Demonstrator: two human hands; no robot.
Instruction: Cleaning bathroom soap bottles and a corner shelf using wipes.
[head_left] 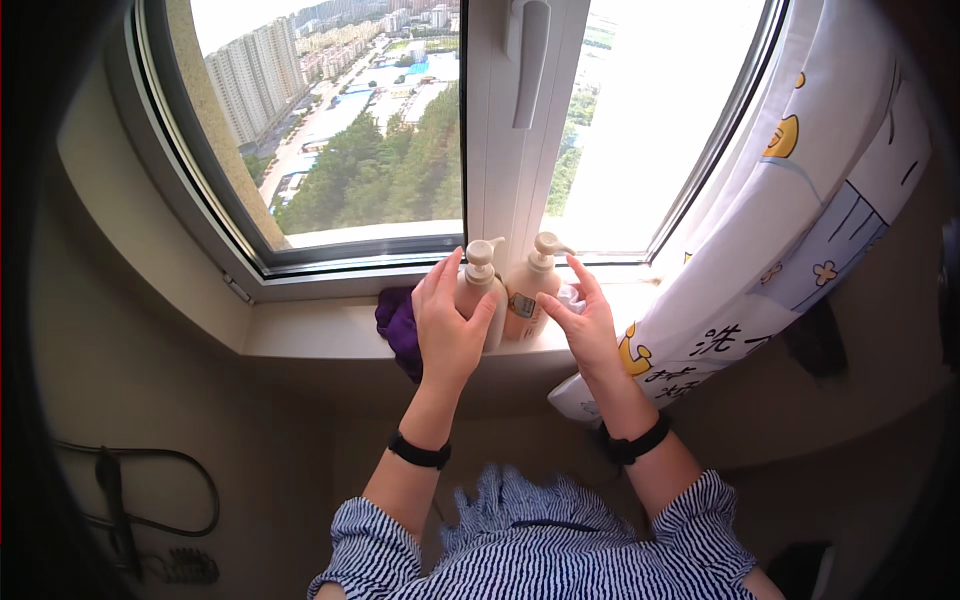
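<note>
Two pump bottles stand upright side by side on the windowsill. My left hand is curved around the left pump bottle, which is pale with a cream pump head; fingers are on its far side and the thumb is across its front. Around the right pump bottle, pinkish-beige with a small dark label, my right hand closes from the right, thumb on the front. Its other fingers lie partly behind the bottle. A purple cloth hangs over the sill edge beside my left hand. Something white, partly hidden, lies behind my right hand.
Window panes with a white frame and handle rise behind the sill. A white printed curtain hangs at the right, close to my right forearm. At the lower left, a dark device with a looped cord is near the wall.
</note>
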